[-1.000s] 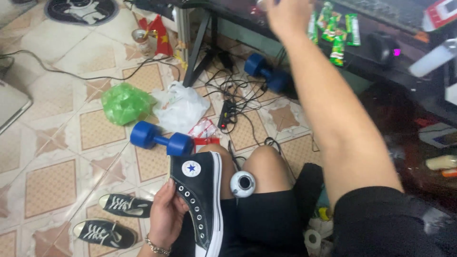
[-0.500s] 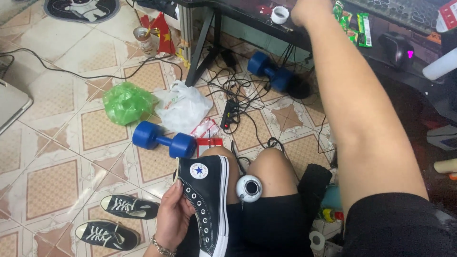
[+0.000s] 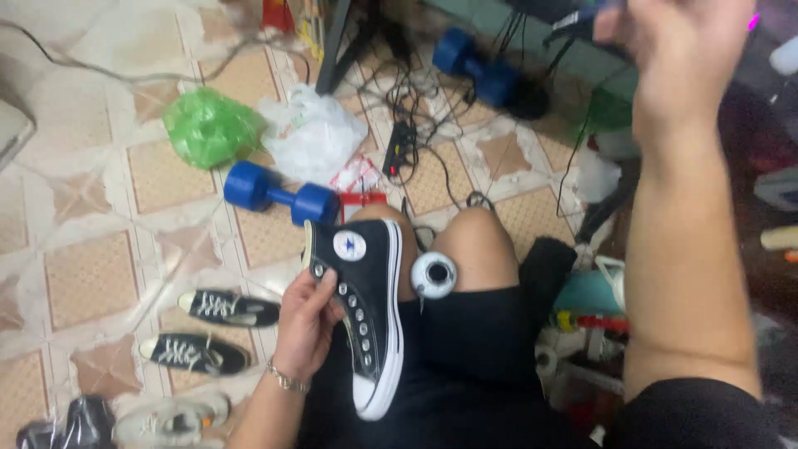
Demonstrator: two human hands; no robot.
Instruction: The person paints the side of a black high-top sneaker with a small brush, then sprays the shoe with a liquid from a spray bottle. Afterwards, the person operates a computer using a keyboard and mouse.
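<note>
My left hand grips a black high-top sneaker by its laced side. The shoe rests on my lap with its white toe cap pointing toward me, and no lace shows in its eyelets. A white roll of tape sits on my thigh just right of the shoe. My right hand is raised at the upper right, blurred by motion. I cannot make out whether anything is in its fingers.
On the tiled floor lie a blue dumbbell, a green bag, a white bag, a power strip with tangled cables, and a second dumbbell. Two black low sneakers lie at my left. Clutter fills the right side.
My right arm has drawn back from the desk top toward me, and the view has tilted down. The left hand keeps its hold on the sneaker.
</note>
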